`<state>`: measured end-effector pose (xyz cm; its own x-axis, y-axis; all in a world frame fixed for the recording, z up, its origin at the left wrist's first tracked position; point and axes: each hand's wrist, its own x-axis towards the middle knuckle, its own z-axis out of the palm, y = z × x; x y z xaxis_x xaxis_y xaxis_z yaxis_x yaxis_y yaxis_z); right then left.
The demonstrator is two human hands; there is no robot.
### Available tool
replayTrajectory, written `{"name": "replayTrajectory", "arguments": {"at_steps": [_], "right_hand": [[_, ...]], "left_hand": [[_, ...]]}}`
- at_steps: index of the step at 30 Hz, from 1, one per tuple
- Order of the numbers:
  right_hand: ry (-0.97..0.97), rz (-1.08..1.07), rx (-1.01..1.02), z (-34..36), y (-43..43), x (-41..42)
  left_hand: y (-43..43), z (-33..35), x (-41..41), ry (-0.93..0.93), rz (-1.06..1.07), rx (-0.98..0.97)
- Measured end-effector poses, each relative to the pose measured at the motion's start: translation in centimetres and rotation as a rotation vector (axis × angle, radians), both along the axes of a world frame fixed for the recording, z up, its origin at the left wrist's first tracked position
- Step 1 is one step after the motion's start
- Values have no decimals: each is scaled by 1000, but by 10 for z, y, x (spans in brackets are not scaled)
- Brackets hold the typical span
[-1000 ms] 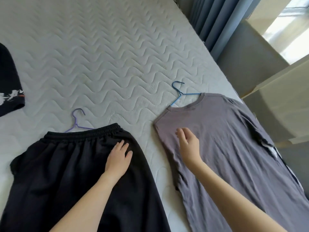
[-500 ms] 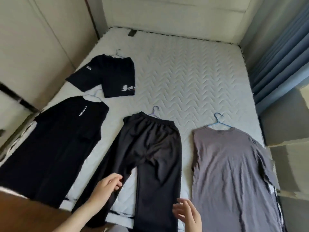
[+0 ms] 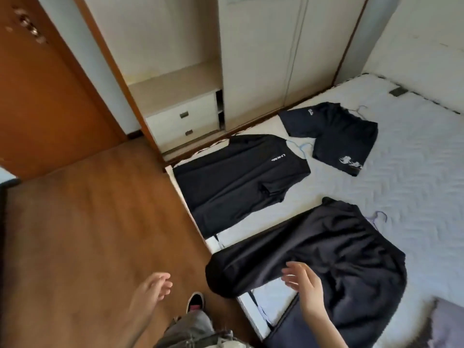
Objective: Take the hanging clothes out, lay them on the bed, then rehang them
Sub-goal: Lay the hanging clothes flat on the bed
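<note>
Several garments lie flat on the white quilted bed (image 3: 414, 177), each on a hanger. Black trousers (image 3: 334, 249) are nearest, their legs hanging over the bed's edge, with a purple hanger (image 3: 376, 218) at the waist. A black T-shirt (image 3: 233, 179) lies further back with a light blue hanger (image 3: 302, 148). Dark shorts (image 3: 339, 136) with a white print lie beyond it. A corner of the grey T-shirt (image 3: 447, 322) shows at the bottom right. My left hand (image 3: 153, 288) hangs open over the floor. My right hand (image 3: 305, 282) is open, just above the trousers, holding nothing.
A wardrobe (image 3: 256, 54) with pale sliding doors stands beyond the bed; its left section is open, showing a shelf and two white drawers (image 3: 183, 121). A brown wooden door (image 3: 42, 91) is at the left. My foot in a dark shoe (image 3: 195, 301) stands on the wooden floor (image 3: 88, 234).
The view has swung left from the bed toward the wardrobe and floor. Both hands have lifted off the clothes and now hang open in the air.
</note>
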<state>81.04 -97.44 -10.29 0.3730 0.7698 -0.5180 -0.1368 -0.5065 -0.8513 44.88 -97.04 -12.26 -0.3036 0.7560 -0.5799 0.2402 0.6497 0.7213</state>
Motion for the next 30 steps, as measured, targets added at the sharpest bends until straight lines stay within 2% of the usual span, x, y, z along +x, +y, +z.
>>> {"name": "replayTrajectory", "arguments": {"at_steps": [5, 11, 16, 20, 25, 30], "right_hand": [[0, 145, -4, -11, 69, -93], [3, 169, -55, -28, 137, -212], [-32, 139, -104, -26, 174, -269], [-56, 112, -141, -32, 205, -294], [-57, 52, -189, -62, 273, -323], [-32, 23, -210, -86, 380, -358]], "left_hand": [[-10, -29, -104, -50, 241, -99], [43, -37, -225, -67, 280, -148], [129, -13, -292, -82, 86, -92], [210, 2, -311, -68, -69, -27], [316, -5, -322, -55, -165, -14], [427, -13, -343, -56, -191, -52]]}}
